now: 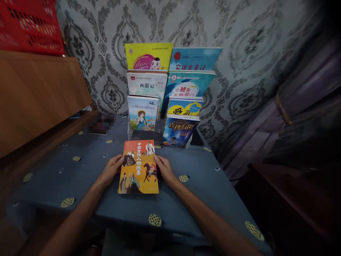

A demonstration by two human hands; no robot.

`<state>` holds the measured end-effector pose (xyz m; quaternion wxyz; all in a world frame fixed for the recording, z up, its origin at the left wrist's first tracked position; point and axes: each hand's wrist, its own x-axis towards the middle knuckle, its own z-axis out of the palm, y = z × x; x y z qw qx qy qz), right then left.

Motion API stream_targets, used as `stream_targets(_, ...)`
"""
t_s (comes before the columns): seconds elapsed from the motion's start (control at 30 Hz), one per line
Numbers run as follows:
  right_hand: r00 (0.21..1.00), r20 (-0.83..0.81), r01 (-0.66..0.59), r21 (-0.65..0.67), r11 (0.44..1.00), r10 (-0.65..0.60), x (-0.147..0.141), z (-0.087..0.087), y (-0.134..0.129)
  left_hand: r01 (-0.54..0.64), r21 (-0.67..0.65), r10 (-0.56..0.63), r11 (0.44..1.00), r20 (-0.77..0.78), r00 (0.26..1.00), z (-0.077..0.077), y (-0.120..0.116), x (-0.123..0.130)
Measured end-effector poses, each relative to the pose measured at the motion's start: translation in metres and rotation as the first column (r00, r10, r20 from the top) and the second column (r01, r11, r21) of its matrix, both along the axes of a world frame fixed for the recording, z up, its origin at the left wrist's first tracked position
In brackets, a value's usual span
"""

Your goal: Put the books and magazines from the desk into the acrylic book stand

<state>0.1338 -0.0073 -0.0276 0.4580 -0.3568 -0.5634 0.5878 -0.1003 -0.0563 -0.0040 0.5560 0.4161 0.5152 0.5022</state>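
Evenly, left hand point(113, 168) and right hand point(165, 168) grip the orange book point(139, 167) by opposite edges, tablecloth point(87, 171) around.

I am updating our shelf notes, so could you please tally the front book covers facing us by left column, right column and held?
Left-column covers: 3
Right-column covers: 4
Held book: 1
Total: 8
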Motion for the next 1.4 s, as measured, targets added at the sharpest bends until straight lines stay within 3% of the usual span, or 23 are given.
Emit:
stream_targets(0.27,0.998,0.062,0.02,-0.099,0.995,-0.014,0.004,-0.012,0.012,0.028,-0.046,-0.036,0.999,-0.187,0.982,-0.007,0.001,-0.002)
stream_targets(0.43,0.991,0.111,0.08,-0.073,0.994,-0.072,0.005,-0.021,0.018,-0.016,0.11,0.064,0.994,-0.44,0.896,-0.012,0.003,-0.002)
stream_targets(0.57,0.981,0.179,0.073,-0.01,0.997,-0.07,0.006,-0.021,0.017,0.042,0.227,0.138,0.973,-0.719,0.681,-0.01,0.001,-0.002)
stream_targets(0.7,0.926,0.355,0.082,0.137,0.987,-0.126,0.01,-0.013,0.013,0.079,0.187,0.14,0.979,-0.904,0.403,-0.004,-0.003,0.006)
stream_targets(0.83,0.773,0.543,0.105,0.4,0.91,-0.328,0.016,-0.005,0.011,0.052,0.067,0.061,0.996,-0.992,0.108,0.006,-0.008,0.016)
stream_targets(0.93,0.7,0.576,0.069,0.534,0.842,-0.422,0.015,0.001,0.004,0.087,0.076,0.077,0.993,-0.997,-0.001,0.012,-0.01,0.019)
stream_targets(1.0,0.712,0.568,-0.026,0.61,0.792,-0.413,0.01,0.006,-0.003,0.152,0.145,0.149,0.978,-0.989,-0.017,0.012,-0.007,0.018)
stream_targets(1.07,0.737,0.576,-0.175,0.668,0.724,-0.354,0.0,0.011,-0.01,0.232,0.218,0.22,0.948,-0.975,0.015,0.008,-0.001,0.017)
stream_targets(1.2,0.69,0.682,-0.43,0.656,0.62,-0.243,-0.021,0.017,-0.016,0.344,0.322,0.264,0.882,-0.942,0.206,-0.012,0.019,0.013)
stream_targets(1.3,0.62,0.753,-0.507,0.6,0.619,-0.221,-0.029,0.016,-0.012,0.373,0.345,0.239,0.861,-0.923,0.302,-0.027,0.03,0.009)
stream_targets(1.4,0.592,0.781,-0.507,0.554,0.66,-0.2,-0.028,0.012,-0.003,0.372,0.369,0.241,0.852,-0.907,0.346,-0.034,0.034,0.008)
